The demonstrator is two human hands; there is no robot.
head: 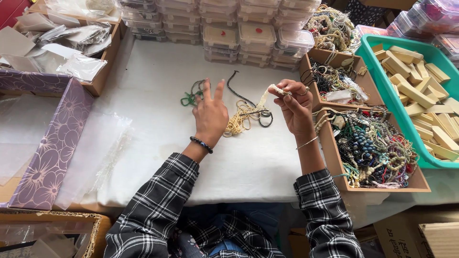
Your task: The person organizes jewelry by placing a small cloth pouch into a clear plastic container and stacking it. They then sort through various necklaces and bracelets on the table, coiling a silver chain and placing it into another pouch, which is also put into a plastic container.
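- The right hand (295,106) pinches one end of a cream beaded strand (264,99) between thumb and forefinger, lifted clear of the white table cover (143,95). Grip is closed on the strand.
- The rest of that strand trails down and left into a loose cream bead tangle (239,122) lying on the cover, so the strand is only partly raised.
- The left hand (210,114) hovers just left of the tangle, fingers spread and holding nothing. Whether it touches any bead cannot be told.
- A black cord bracelet (260,112) crosses the tangle and appears caught with it. A green bead strand (191,98) lies beyond the left hand, apart from the tangle.
- Judgement: the lift wants to be slow and straight up from the tangle, with the free hand pressing the heap down so it does not follow.
- Judgement: the black cord is the likely snag. It would be better eased aside than pulled against.
- Judgement: a pinch near the strand's end gives little control, and a hold closer to the tangle would steady it.
- To the right of the tangle stands a cardboard tray of mixed bead jewellery (373,148), and beyond that a green basket of wooden blocks (416,91).
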